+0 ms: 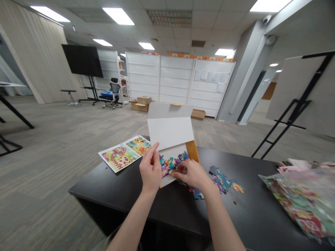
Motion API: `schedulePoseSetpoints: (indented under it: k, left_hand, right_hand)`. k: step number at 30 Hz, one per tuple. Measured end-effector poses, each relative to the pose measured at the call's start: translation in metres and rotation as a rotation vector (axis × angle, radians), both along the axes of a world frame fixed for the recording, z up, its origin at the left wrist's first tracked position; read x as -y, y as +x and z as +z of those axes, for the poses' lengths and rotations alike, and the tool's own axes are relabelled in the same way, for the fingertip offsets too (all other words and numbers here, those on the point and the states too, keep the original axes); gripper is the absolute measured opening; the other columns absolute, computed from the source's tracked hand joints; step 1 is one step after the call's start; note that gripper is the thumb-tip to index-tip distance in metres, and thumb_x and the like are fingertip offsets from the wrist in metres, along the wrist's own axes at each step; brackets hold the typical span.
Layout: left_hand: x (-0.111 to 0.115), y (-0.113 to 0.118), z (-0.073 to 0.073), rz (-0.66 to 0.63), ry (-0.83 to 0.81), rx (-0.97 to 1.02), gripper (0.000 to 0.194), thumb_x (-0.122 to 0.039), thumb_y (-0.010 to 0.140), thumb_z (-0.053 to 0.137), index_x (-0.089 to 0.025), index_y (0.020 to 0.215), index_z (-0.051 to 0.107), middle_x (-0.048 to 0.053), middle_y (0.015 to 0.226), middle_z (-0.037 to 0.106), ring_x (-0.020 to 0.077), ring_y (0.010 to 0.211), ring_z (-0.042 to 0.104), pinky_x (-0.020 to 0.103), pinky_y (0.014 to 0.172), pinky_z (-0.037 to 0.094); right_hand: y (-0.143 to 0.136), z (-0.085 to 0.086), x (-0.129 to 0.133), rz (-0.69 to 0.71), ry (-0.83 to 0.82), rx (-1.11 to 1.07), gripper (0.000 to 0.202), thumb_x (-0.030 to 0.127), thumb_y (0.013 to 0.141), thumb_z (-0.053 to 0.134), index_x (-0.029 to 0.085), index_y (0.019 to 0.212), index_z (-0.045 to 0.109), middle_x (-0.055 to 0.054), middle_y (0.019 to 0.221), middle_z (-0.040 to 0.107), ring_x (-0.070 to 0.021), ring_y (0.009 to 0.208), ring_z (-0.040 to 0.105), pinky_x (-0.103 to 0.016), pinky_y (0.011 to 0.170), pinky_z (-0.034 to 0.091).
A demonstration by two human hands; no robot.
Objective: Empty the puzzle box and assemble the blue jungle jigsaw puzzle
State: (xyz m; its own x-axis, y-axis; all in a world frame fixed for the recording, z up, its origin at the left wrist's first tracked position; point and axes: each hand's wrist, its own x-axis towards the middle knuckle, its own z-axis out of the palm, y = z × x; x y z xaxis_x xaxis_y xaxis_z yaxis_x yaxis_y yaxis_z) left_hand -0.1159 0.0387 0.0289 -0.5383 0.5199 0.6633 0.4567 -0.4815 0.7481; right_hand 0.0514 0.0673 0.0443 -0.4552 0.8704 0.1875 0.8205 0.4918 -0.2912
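An open cardboard box point(192, 151) with a white inside and yellow-orange side stands on the black table, its lid point(170, 130) raised at the back. Colourful jigsaw puzzle pieces point(167, 163) lie heaped inside it. My left hand point(151, 170) is at the box's left side, fingers stretched upward, with no object visible in it. Reaching into the box from the right, my right hand point(192, 172) has thumb and fingers pinched on a puzzle piece, largely hidden by the fingers. More puzzle pieces point(221, 179), some seemingly joined, lie on the table to the right.
A printed picture sheet point(121, 155) lies at the table's left. Clear plastic bags point(309, 198) with colourful contents cover the right end of the black table point(110, 188). Beyond are cardboard cartons point(141, 104), an office chair point(111, 94), a screen on a stand point(83, 60) and white shelving point(175, 80).
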Motion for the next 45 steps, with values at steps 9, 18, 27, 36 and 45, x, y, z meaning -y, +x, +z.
schedulePoseSetpoints:
  k: [9, 18, 27, 36, 45]
  left_hand:
    - [-0.001, 0.0, -0.001, 0.001, 0.007, -0.014, 0.031, -0.032, 0.098, 0.051, -0.019, 0.119, 0.07, 0.01, 0.117, 0.071, 0.0194, 0.104, 0.067, 0.029, 0.087, 0.055]
    - [-0.002, 0.001, -0.002, -0.002, 0.003, -0.021, 0.032, -0.032, 0.099, 0.05, -0.018, 0.12, 0.07, 0.011, 0.118, 0.07, 0.0208, 0.107, 0.067, 0.031, 0.09, 0.055]
    - [-0.01, -0.016, -0.003, 0.05, -0.025, 0.063, 0.034, -0.036, 0.097, 0.052, -0.018, 0.121, 0.07, 0.01, 0.109, 0.073, 0.0195, 0.089, 0.068, 0.033, 0.082, 0.057]
    - [-0.026, -0.049, -0.015, 0.176, 0.03, 0.223, 0.036, -0.035, 0.093, 0.057, -0.016, 0.121, 0.07, 0.009, 0.107, 0.074, 0.0198, 0.096, 0.068, 0.033, 0.09, 0.053]
    - [-0.028, -0.042, -0.016, 0.17, 0.052, 0.285, 0.034, -0.033, 0.092, 0.059, -0.017, 0.119, 0.071, 0.01, 0.116, 0.073, 0.0207, 0.105, 0.067, 0.034, 0.099, 0.05]
  right_hand:
    - [0.003, -0.004, -0.005, -0.015, 0.001, -0.05, 0.023, 0.041, 0.093, 0.061, 0.023, 0.086, 0.073, -0.004, 0.084, 0.073, -0.0197, 0.079, 0.066, -0.026, 0.064, 0.039]
    - [-0.003, -0.014, -0.014, 0.201, 0.044, -0.288, 0.016, 0.018, 0.093, 0.06, 0.018, 0.082, 0.072, -0.005, 0.084, 0.067, -0.0163, 0.08, 0.063, -0.026, 0.076, 0.047]
    - [0.039, 0.005, -0.015, 0.093, 0.064, -0.874, 0.019, 0.037, 0.087, 0.067, 0.02, 0.094, 0.07, -0.005, 0.085, 0.073, -0.0175, 0.075, 0.067, -0.03, 0.073, 0.053]
    - [0.084, -0.014, -0.035, -0.31, 0.015, -0.681, 0.017, 0.033, 0.08, 0.063, 0.019, 0.089, 0.065, -0.005, 0.073, 0.074, -0.0196, 0.064, 0.067, -0.032, 0.064, 0.052]
    - [0.037, -0.028, -0.032, -0.187, -0.045, -0.284, 0.015, 0.017, 0.085, 0.059, 0.022, 0.093, 0.07, -0.004, 0.089, 0.078, -0.0184, 0.081, 0.07, -0.028, 0.074, 0.049]
